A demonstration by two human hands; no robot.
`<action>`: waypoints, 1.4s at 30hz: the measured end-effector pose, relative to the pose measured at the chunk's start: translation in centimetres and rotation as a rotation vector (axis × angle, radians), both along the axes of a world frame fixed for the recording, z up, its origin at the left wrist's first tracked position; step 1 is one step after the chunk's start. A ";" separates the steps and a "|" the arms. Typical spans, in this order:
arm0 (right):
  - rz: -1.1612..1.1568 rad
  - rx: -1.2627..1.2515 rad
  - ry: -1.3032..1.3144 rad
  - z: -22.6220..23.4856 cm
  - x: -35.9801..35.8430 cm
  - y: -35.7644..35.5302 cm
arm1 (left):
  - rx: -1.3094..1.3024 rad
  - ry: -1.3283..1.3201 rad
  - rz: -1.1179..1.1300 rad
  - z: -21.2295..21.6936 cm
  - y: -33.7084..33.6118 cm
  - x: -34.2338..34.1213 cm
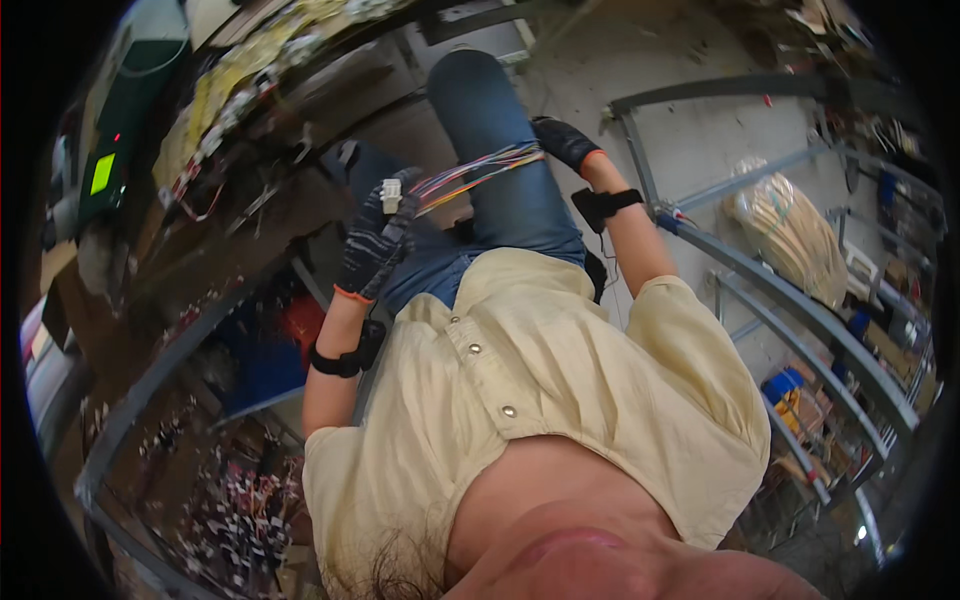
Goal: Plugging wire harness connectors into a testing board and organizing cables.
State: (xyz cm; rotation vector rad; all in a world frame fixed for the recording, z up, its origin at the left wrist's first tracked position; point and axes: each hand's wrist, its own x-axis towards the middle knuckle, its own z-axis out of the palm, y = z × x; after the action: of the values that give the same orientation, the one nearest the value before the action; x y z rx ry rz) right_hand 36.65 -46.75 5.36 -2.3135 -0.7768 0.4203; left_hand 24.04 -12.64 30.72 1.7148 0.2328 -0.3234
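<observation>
A bundle of thin multicoloured wires (480, 176) stretches above my thighs between my two hands. At its left end is a white plastic connector (391, 194), held in my left hand (380, 238), whose fingers are closed around it and the wires beside it. My right hand (567, 143) grips the other end of the bundle by the outer side of my right thigh; the wire tips there are hidden by the fingers. Both hands wear dark grey gloves with orange cuffs, and each wrist carries a black strap.
A workbench (215, 105) with yellow material and loose wires runs along the upper left, beside a dark green device with a lit screen (102, 174). Many connectors and wires (250, 515) lie lower left. Metal rails (790, 285) and a plastic-wrapped beige bundle (785, 225) are at right.
</observation>
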 end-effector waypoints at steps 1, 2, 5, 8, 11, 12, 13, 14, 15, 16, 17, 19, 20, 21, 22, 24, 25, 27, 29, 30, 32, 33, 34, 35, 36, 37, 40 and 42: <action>0.027 -0.009 0.019 0.8 0.1 0.9 | 0.036 0.015 0.025 -0.4 0.8 -0.4; 0.050 -0.025 0.034 2.9 0.0 2.0 | 0.064 0.030 0.046 -0.7 1.5 -0.8; -0.326 -0.468 0.210 13.1 0.6 7.1 | -0.200 0.152 0.151 0.0 2.5 -0.7; -0.512 0.213 0.027 20.6 1.8 10.2 | -0.327 0.027 0.127 0.7 2.6 0.3; -0.277 0.822 0.455 22.9 3.7 13.0 | -0.378 0.056 0.076 2.8 3.5 1.5; -0.233 0.875 0.489 22.2 4.1 14.3 | -0.402 0.130 0.076 3.4 3.9 1.9; -0.223 0.863 0.511 23.0 4.4 15.7 | -0.634 0.153 0.183 3.1 3.8 2.2; -0.213 0.851 0.533 23.8 4.7 16.8 | -0.638 0.147 0.180 2.9 3.9 2.6; -0.206 0.850 0.527 23.1 5.3 17.4 | -0.604 0.182 0.310 2.9 3.6 3.2; -0.252 0.858 0.557 22.0 5.8 17.9 | -0.568 0.219 0.441 3.0 3.4 3.6; -0.298 0.866 0.586 21.0 6.3 18.3 | -0.569 0.214 0.443 2.8 3.1 4.2; -0.306 0.913 0.712 22.7 6.3 19.5 | -0.569 0.040 0.587 1.8 3.1 5.7; -0.323 0.959 0.837 23.3 6.3 20.1 | -0.570 0.035 0.592 0.9 3.4 6.3; -0.325 0.932 0.793 23.4 6.5 20.7 | -0.523 0.043 0.640 0.4 3.8 7.1; -0.322 0.932 0.790 23.7 6.7 20.9 | -0.475 0.052 0.688 0.0 4.0 7.8; -0.334 0.859 0.734 24.2 6.8 21.3 | -0.485 0.029 0.724 -0.4 3.9 9.0; -0.333 0.858 0.732 23.5 6.8 21.5 | -0.432 0.035 0.726 -0.5 3.8 9.4; -0.406 0.709 0.453 21.9 6.8 21.7 | -0.378 0.034 0.733 -0.4 3.7 10.3; -0.375 0.750 0.576 22.3 6.9 21.6 | -0.424 -0.004 0.766 -0.5 3.8 10.7; -0.353 0.792 0.694 22.6 7.0 21.5 | -0.423 -0.007 0.766 -0.5 3.8 11.0; -0.336 0.707 0.635 20.5 7.2 21.5 | -0.398 -0.025 0.777 -0.5 4.0 11.3; -0.322 0.618 0.577 20.3 7.3 21.6 | -0.398 -0.027 0.776 -0.5 3.9 11.5; -0.322 0.620 0.575 20.1 7.4 21.6 | -0.385 -0.025 0.786 -0.5 3.7 11.6; -0.323 0.680 0.579 19.9 7.4 21.8 | -0.372 -0.023 0.795 -0.5 3.7 11.7; -0.324 0.741 0.583 19.7 7.4 21.9 | -0.372 -0.024 0.794 -0.7 3.7 11.8; -0.322 0.743 0.585 19.7 7.3 22.1 | -0.386 -0.028 0.801 -0.8 3.8 11.8; -0.360 0.907 0.722 20.4 6.9 22.7 | -0.402 -0.032 0.819 -0.2 3.9 11.7; -0.405 0.968 0.819 21.7 6.5 22.8 | -0.403 -0.033 0.831 0.7 3.8 11.8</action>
State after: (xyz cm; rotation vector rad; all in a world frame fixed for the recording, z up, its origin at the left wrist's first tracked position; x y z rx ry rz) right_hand 43.15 -23.92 27.04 -1.1655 -0.0325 0.5739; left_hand 35.82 -8.79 31.38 1.1040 0.7678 0.2611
